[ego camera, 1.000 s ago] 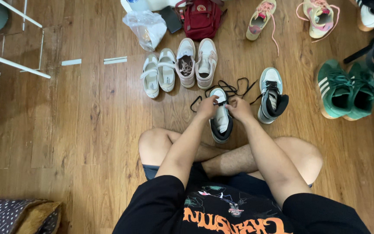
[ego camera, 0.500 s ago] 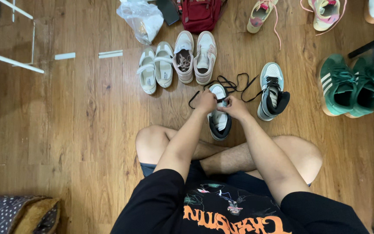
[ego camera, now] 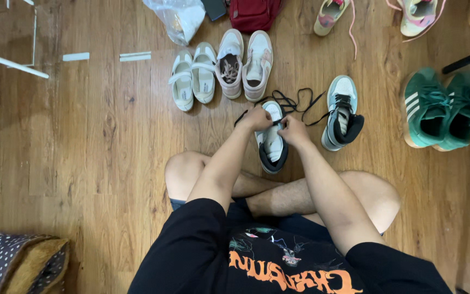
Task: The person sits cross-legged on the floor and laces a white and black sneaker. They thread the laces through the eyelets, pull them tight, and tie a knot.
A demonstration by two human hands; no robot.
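Note:
I sit cross-legged on a wooden floor [ego camera: 93, 163]. A white and black high-top sneaker [ego camera: 272, 146] lies in front of my shins, toe pointing away. My left hand [ego camera: 256, 118] and my right hand [ego camera: 292, 130] are both closed at its top, pinching the black laces [ego camera: 292, 101], which trail loose over the floor beyond the toe. Its matching sneaker [ego camera: 342, 113] stands just to the right, laced, apart from my hands.
Beyond stand a pair of cream strap shoes [ego camera: 193, 79], a pair of pale pink sneakers [ego camera: 245, 64], a plastic bag [ego camera: 178, 19] and a red bag [ego camera: 254, 13]. Green sneakers [ego camera: 440, 108] sit at right, more shoes at top right. A spotted cushion [ego camera: 14, 264] lies bottom left.
My hands have stayed on the sneaker's laces with small movements. The view has tilted slightly, so everything sits a little higher in the frame.

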